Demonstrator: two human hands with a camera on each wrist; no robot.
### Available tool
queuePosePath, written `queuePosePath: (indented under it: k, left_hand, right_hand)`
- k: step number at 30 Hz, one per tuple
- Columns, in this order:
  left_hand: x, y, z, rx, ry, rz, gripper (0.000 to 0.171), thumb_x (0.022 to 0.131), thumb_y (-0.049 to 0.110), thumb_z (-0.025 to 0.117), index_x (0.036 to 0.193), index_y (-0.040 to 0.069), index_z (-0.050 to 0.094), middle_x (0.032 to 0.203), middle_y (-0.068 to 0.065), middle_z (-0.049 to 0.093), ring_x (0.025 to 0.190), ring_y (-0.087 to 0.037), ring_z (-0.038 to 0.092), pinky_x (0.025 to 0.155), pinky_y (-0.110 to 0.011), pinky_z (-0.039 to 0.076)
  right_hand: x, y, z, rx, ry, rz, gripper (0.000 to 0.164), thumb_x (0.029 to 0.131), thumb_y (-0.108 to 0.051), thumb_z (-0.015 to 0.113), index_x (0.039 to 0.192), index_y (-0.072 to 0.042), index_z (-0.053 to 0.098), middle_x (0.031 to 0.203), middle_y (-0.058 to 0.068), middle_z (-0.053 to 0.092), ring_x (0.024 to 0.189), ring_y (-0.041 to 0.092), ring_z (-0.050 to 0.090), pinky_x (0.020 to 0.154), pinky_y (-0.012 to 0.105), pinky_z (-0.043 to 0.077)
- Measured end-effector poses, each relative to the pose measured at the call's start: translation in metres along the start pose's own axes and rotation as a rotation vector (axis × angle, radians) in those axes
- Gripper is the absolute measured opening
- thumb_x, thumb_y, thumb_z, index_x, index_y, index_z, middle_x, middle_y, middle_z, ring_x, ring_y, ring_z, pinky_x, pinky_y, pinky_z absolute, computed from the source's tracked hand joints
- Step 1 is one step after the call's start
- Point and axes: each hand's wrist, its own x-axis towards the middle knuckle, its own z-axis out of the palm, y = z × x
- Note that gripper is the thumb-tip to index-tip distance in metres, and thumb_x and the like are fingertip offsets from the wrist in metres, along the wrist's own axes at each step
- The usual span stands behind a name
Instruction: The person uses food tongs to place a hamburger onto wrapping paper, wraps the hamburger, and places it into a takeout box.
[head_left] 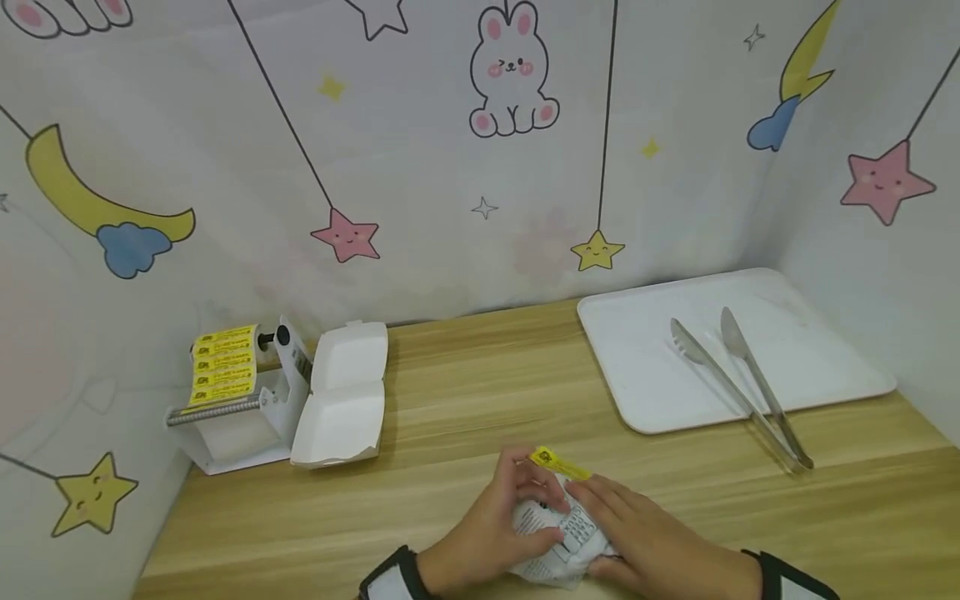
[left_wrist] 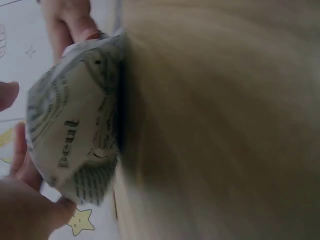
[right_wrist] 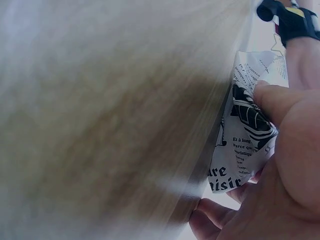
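Left grip: left hand point(head_left: 491, 529) bent round the near-left side of the paper packet point(head_left: 577, 533) — thumb on one side, curved fingers on the other, so it is clamped on the packet.
Right grip: right hand point(head_left: 645, 525) clamped on the packet's right side, fingers laid across the top, thumb at the near edge; the right wrist view shows the thumb pressed on the paper.
Packet: on the table point(head_left: 465, 392) at the near edge of the head view, between both hands; white wrap with black print, creased and folded. Contents hidden.
Yellow label: yellow strip point(head_left: 558, 463) at the packet's far edge, right end at the right fingertips, left end near the left forefinger. Cannot tell how much of it is stuck down.
Wrists: dark strap with a pale panel on each, left strap point(head_left: 397, 575) and right strap point(head_left: 787, 575).
Dispenser: label dispenser point(head_left: 288, 417) at far left, well apart from the hands, carrying a roll of yellow labels point(head_left: 223, 362).
Box: white clamshell box point(head_left: 341, 417) just right of the dispenser, lid folded back, inside facing up.
Tray: white tray point(head_left: 652, 367) at far right, against the backdrop.
Tongs: metal tongs point(head_left: 757, 408) — arms spread, tips on the tray, joined end past its near edge over the table.
Backdrop: pale cloth point(head_left: 435, 150) printed with stars, moons and a rabbit.
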Motion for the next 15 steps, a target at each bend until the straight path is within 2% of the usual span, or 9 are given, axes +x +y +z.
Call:
queuePosePath:
  k: [4,9,12,15]
  left_hand:
    - [-0.0007,-0.0029,0.0071,0.198,0.017,-0.012,0.068,0.091,0.0,0.075,0.134,0.015,0.025,0.118,-0.004,0.056,0.116,-0.014,0.056,0.109,-0.03,0.042]
    - [0.0,-0.0027,0.0091,0.327,0.018,-0.026,0.068,0.088,-0.001,0.077,0.133,0.015,0.028,0.115,-0.001,0.055,0.112,-0.012,0.055,0.105,-0.031,0.045]
    - [-0.0011,-0.0015,0.0096,0.382,0.014,-0.03,0.069,0.088,0.0,0.078,0.134,0.015,0.028,0.115,-0.001,0.056,0.11,-0.011,0.055,0.102,-0.03,0.046]
    - [-0.0023,0.0007,0.0102,0.431,0.008,-0.038,0.068,0.088,0.003,0.078,0.134,0.015,0.03,0.116,0.0,0.057,0.11,-0.011,0.054,0.1,-0.03,0.047]
  right_hand:
    - [-0.001,0.0008,-0.0003,-0.002,0.031,-0.008,0.076,0.103,-0.053,0.05,0.16,-0.008,0.026,0.154,0.02,0.043,0.138,0.039,0.046,0.102,0.057,0.047]
    - [-0.0012,0.0009,0.0,-0.009,0.073,-0.032,0.075,0.102,-0.054,0.052,0.157,-0.006,0.033,0.153,0.018,0.046,0.137,0.038,0.047,0.102,0.056,0.048]
    - [0.0005,0.0018,-0.001,0.055,0.119,-0.053,0.075,0.098,-0.053,0.058,0.155,-0.009,0.037,0.152,0.01,0.048,0.136,0.034,0.049,0.101,0.054,0.048]
    - [0.0024,0.0043,-0.0051,0.203,0.105,-0.032,0.084,0.093,-0.055,0.065,0.157,-0.01,0.033,0.154,0.006,0.045,0.136,0.032,0.047,0.105,0.049,0.046]
